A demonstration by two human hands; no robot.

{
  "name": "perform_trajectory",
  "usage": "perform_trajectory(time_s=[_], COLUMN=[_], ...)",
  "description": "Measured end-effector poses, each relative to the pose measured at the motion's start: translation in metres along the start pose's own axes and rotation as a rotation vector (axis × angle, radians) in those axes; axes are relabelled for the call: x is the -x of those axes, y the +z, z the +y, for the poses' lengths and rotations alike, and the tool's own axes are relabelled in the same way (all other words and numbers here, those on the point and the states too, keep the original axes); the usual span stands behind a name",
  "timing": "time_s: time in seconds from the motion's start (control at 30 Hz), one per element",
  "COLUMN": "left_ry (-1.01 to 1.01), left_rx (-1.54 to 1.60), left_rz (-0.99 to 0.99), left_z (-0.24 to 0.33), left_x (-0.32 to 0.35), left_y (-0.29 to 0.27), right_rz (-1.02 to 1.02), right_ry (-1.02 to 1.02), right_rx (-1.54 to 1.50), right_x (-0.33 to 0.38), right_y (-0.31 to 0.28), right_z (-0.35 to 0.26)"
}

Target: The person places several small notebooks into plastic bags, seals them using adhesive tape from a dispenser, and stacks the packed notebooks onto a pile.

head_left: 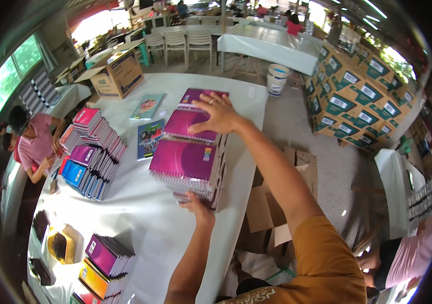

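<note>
On the white-covered table (158,238) stand stacked purple spiral-bound notebooks (181,158), likely heavy together, stiff and slick, best held low at both ends; your left hand (195,206) meets their near bottom edge, grip unclear; your right hand (220,115) lies spread on top, clasping nothing.

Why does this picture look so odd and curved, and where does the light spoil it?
In the head view, the fisheye lens bends the table edges inside a dark round rim; in that same view, glare whitens the tabletop's left side and the window at left is very bright, while the purple notebooks stay readable in colour.
</note>
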State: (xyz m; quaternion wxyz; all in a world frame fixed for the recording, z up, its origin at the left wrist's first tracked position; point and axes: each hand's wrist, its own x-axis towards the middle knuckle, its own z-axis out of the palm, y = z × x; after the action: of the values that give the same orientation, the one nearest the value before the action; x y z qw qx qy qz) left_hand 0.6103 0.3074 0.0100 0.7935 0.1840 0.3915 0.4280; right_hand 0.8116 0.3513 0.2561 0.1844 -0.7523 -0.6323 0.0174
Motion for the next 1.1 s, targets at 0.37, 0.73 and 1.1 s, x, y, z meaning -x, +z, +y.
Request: perform_trajectory(time_s=[0.37,0.73,1.1], left_ry=[-0.067,0.135,0.673], left_rx=[-0.108,-0.357,-0.141], left_rz=[-0.175,0.389,1.713], left_z=[0.021,0.086,0.069], left_x=[-0.036,0.266,0.473], left_y=[0.023,-0.193,-0.357], right_rz=[0.08,0.567,-1.586], right_ry=[-0.05,-0.5,-1.927], right_rx=[0.053,-0.257,-1.55], right_x=[-0.056,0.006,0.241], right_y=[0.004,-0.015,-0.002], right_z=[0.04,-0.027,-0.322])
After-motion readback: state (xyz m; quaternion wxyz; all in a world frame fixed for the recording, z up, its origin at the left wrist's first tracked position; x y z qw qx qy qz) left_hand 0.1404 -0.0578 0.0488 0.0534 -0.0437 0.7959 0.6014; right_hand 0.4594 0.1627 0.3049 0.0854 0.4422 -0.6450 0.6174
